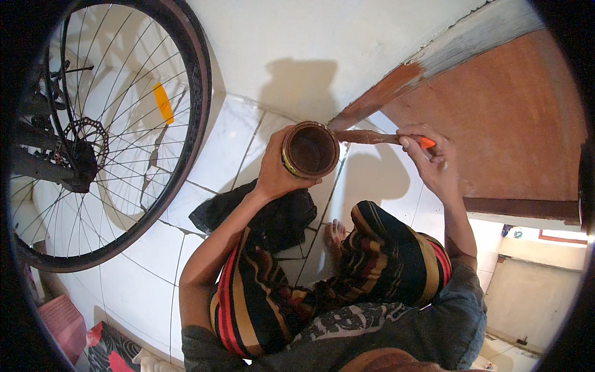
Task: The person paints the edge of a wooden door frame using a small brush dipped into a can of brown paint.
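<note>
Can (310, 150), dark brown inside, sits mouth up in the left grip (276, 166), which is clamped round its side. The right grip (432, 162) is pinched on a brown-coated, orange-ended tool (370, 137) pointing left; whether its tip touches the rim is hard to tell. A crumpled black item (288, 217) lies on the white tiled floor (149, 270), near a bicycle wheel (202, 93).

Beyond both grips, a pale wall (384, 37) is met by a floor (142, 266) of white tiles with dark joints, and dark shadows (297, 87) are cast on both. A brown panel (496, 118), bordered by a patchy strip (403, 77), is seen right of the right grip (437, 160); a bicycle wheel (202, 93) is placed left of the left grip (274, 168).
</note>
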